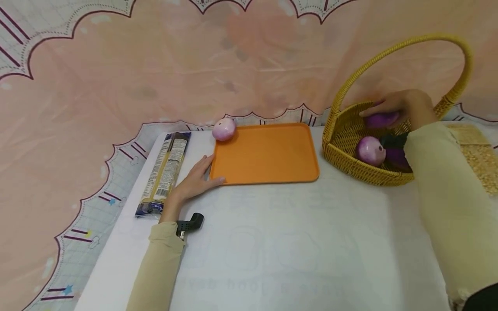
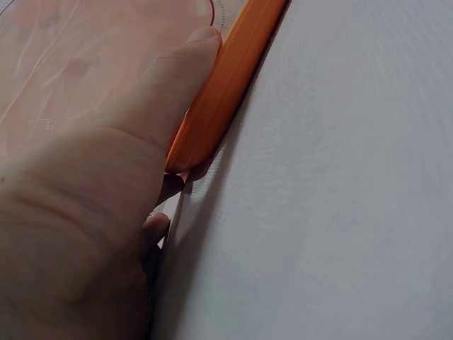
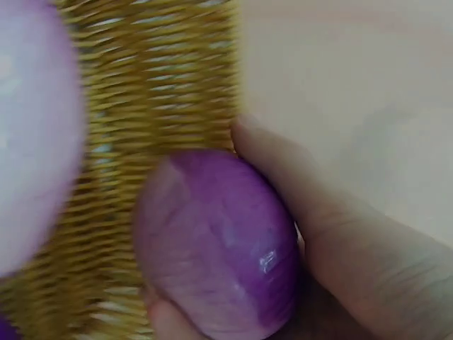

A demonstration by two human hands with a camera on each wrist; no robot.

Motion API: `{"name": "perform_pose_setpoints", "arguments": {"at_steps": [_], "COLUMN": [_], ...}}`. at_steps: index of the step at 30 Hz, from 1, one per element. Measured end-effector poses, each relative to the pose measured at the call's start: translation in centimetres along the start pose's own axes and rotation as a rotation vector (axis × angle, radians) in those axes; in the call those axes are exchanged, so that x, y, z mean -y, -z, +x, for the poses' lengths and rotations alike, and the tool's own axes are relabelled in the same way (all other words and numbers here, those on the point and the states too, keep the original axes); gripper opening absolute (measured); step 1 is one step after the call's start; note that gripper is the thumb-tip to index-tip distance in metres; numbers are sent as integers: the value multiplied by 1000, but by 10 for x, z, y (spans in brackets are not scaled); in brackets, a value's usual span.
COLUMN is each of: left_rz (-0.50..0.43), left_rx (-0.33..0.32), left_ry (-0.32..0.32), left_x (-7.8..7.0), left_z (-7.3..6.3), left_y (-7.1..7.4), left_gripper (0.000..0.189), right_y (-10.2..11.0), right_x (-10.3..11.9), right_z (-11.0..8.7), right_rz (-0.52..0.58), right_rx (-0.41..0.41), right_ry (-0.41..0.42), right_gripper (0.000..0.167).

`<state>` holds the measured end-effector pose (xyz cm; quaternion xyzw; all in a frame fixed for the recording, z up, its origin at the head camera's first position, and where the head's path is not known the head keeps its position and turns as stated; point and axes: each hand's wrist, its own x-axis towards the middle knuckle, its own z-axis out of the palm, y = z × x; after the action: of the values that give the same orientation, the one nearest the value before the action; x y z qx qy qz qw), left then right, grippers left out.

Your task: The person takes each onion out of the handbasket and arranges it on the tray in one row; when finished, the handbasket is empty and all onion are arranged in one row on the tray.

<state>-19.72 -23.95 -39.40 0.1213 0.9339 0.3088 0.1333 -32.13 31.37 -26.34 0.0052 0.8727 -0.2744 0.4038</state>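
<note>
Inside the yellow wicker basket point(image 1: 365, 175), my right hand point(image 1: 408, 106) grips a purple onion point(image 3: 216, 244), its skin part pale and part deep purple. A paler onion point(image 1: 371, 151) and a purple eggplant point(image 1: 396, 157) with a dark green cap lie below that hand; the sleeve hides part of the eggplant. My left hand point(image 1: 196, 178) rests at the near left corner of an orange tray point(image 1: 266, 153). Its thumb lies straight along the tray's near edge, and the other fingers reach along the left side. Another onion point(image 1: 224, 129) sits at the tray's far left corner.
Left of the tray lies a long printed packet point(image 1: 165, 172) in plastic. A bag of yellowish grains point(image 1: 478, 160) is at the right, partly behind the right sleeve. The basket's tall handle point(image 1: 404, 43) arches over the right hand. A patterned cloth hangs behind the white table point(image 1: 295, 246).
</note>
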Motion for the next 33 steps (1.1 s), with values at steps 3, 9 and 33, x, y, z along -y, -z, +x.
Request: {"name": "perform_pose_setpoints", "arguments": {"at_steps": [3, 9, 33], "left_rz": [-5, -9, -5], "left_rx": [-5, -4, -11], "left_ry": [13, 31, 27], "left_x": [1, -2, -4], "left_z": [-2, -1, -4], "left_y": [1, 0, -3], "left_gripper": [94, 94, 94], "right_y": [6, 5, -41], "right_x": [12, 17, 3], "right_z": [-1, -8, -34], "right_rz": [-143, -256, -346], "right_rx": [-6, -30, -140], "right_ry": [61, 124, 502], "right_gripper": [55, 71, 55]}}
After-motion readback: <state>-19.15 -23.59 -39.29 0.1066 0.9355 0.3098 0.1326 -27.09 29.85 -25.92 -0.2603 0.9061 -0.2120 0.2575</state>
